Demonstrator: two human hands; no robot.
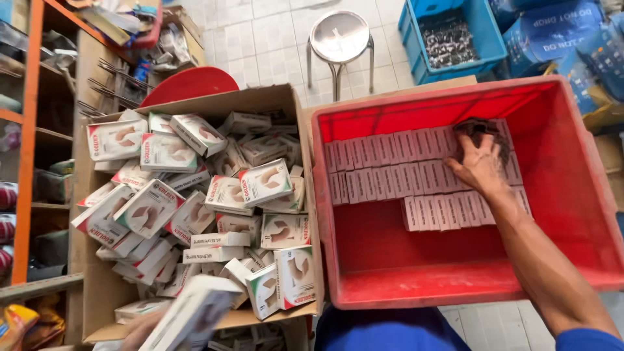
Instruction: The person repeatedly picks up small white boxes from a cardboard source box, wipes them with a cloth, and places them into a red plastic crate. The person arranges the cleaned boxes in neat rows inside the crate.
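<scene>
Standing beyond the stool [340, 36]: nothing but tiled floor [260, 39]. Sitting right of the stool: a blue crate [484, 49] holding small dark parts. Lying left of it: a red disc [190, 84]. Rising farther left: orange shelving [29, 130].

Lots of red, white and blue going on here

Red plastic crate [572, 195] lined with pale pink-grey boxes [390, 169]; brown cardboard carton [214, 104] full of white boxes [266, 182] with red-and-green trim; blue bin [484, 39], shiny silver stool [339, 36], orange shelf frame [29, 130].
</scene>
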